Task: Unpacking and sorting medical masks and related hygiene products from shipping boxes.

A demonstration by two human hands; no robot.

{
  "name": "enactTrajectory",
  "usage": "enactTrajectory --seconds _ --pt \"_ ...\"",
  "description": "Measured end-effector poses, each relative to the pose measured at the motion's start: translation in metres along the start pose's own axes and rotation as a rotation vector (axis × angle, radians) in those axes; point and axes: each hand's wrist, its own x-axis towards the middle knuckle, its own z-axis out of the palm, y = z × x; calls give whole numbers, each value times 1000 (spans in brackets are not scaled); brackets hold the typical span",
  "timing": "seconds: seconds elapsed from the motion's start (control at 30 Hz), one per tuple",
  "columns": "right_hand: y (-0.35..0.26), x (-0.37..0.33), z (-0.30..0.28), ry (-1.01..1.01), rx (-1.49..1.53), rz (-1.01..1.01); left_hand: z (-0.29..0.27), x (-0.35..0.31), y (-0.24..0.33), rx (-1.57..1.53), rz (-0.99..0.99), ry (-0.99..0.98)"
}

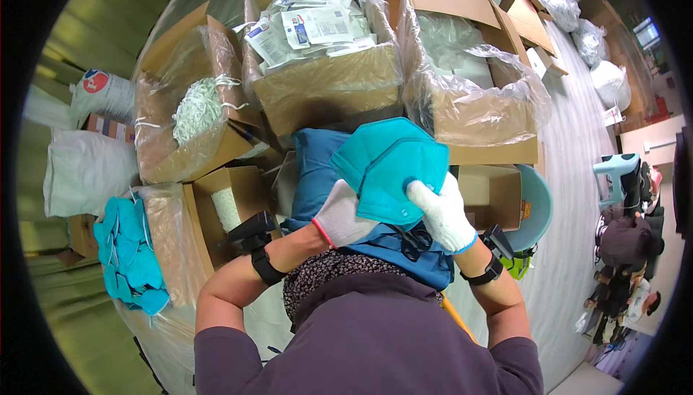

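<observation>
A teal fold-flat face mask [393, 167] is held up in front of me, its stitched seam lines showing. My right hand [444, 213], in a white knit glove with a blue cuff, grips its lower right side, thumb on the front. My left hand [345, 214], in a pale glove with a red cuff, is closed at the mask's lower left edge; its fingertips are hidden behind the mask. Beneath the mask, blue cloth [317, 160] covers my lap. More teal masks [133, 258] lie heaped at the far left.
Ahead stand plastic-lined cartons: one with white packets [317, 27], one with white cords [198, 110], and an open carton [476, 124] at right. A small box [206, 200] holds a white spool [226, 209]. A light blue basin [538, 207] sits right. Other people [624, 240] are farther right.
</observation>
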Motion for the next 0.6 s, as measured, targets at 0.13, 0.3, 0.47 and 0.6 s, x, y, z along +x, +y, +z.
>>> enactTrajectory --seconds 0.13,0.3,0.47,0.6 --pt "-13 0 10 -188 -297 -191 4 -3 -5 57 -11 -97" --pt "-20 6 9 -376 -938 -560 5 -6 2 16 -77 -252" --pt "-26 -32 -8 -296 -537 -175 -20 -11 65 -442 -619 -327" --pt "-24 -41 2 -289 -390 -96 -11 -12 76 -787 -751 -76"
